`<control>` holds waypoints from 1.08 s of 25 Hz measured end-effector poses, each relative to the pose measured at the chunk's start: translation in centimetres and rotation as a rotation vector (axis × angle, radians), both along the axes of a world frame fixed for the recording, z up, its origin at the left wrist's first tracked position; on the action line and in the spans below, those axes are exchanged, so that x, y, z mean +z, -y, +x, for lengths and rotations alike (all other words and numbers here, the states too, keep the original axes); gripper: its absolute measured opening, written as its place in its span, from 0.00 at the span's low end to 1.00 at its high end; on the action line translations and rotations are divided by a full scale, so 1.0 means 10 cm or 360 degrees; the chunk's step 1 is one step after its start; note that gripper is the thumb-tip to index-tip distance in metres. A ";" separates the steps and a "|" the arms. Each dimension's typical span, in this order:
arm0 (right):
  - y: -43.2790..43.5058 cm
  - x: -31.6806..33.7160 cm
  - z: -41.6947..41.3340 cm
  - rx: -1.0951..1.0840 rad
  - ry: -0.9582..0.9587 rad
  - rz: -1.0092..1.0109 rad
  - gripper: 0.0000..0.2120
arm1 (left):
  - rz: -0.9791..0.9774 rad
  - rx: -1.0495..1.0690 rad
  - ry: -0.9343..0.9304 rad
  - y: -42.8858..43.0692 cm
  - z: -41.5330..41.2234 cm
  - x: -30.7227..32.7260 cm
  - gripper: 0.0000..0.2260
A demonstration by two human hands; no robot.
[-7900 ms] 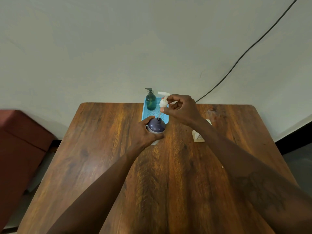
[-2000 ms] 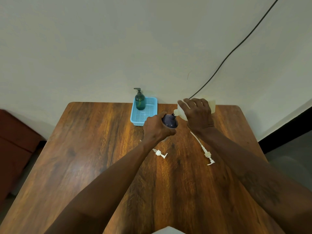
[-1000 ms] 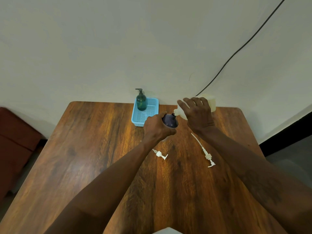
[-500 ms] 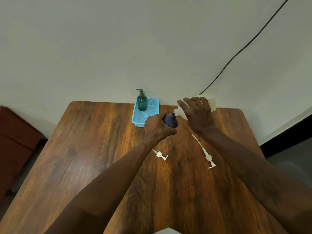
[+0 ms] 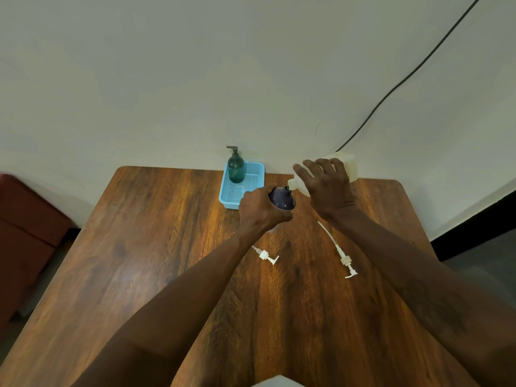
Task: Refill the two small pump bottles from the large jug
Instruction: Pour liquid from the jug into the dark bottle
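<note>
My left hand (image 5: 258,209) grips the small purple bottle (image 5: 282,198), which stands upright on the table with its neck uncapped. My right hand (image 5: 326,188) holds the large cream jug (image 5: 344,167) tipped to the left, its spout right over the purple bottle's neck. The green pump bottle (image 5: 236,167), pump still on, stands in the far corner of the blue basket (image 5: 231,196). Two removed white pumps lie on the wood: a short one (image 5: 265,255) and a long-tubed one (image 5: 342,254).
The wooden table (image 5: 167,261) stands against a pale wall, with a black cable (image 5: 405,79) running up the wall at the right. A dark red seat (image 5: 25,227) sits left of the table. Something white (image 5: 275,382) shows at the bottom edge.
Earlier my right hand lifted the pump out of the purple bottle. Over the last two seconds both hands, bottle and tipped jug have held still.
</note>
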State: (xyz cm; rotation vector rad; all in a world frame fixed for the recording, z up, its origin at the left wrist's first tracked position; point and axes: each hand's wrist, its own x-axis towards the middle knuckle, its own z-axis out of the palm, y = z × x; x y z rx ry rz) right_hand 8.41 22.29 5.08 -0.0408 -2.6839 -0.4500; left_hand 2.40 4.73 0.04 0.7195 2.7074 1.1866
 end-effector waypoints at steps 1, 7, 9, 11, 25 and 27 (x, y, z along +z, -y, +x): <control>0.00 0.00 0.00 0.0001 -0.0001 -0.0004 0.31 | -0.0005 0.0002 -0.0007 0.00 0.00 0.00 0.34; 0.01 0.01 0.01 -0.0010 0.0011 -0.0032 0.32 | -0.0011 0.0019 -0.0006 -0.01 -0.01 0.00 0.34; 0.01 0.01 0.00 -0.0022 0.0015 -0.0047 0.32 | -0.0004 0.0018 -0.0007 0.00 -0.01 0.00 0.34; 0.01 0.01 0.00 -0.0023 0.0017 -0.0061 0.32 | 0.0006 0.0017 -0.0005 0.00 -0.01 0.02 0.33; 0.01 0.04 -0.03 -0.0030 -0.0003 -0.0057 0.33 | 0.0050 0.0012 -0.0009 -0.01 -0.01 0.04 0.33; 0.02 0.04 -0.03 -0.0025 -0.0012 -0.0049 0.32 | 0.0051 0.0015 -0.0008 -0.01 -0.01 0.04 0.33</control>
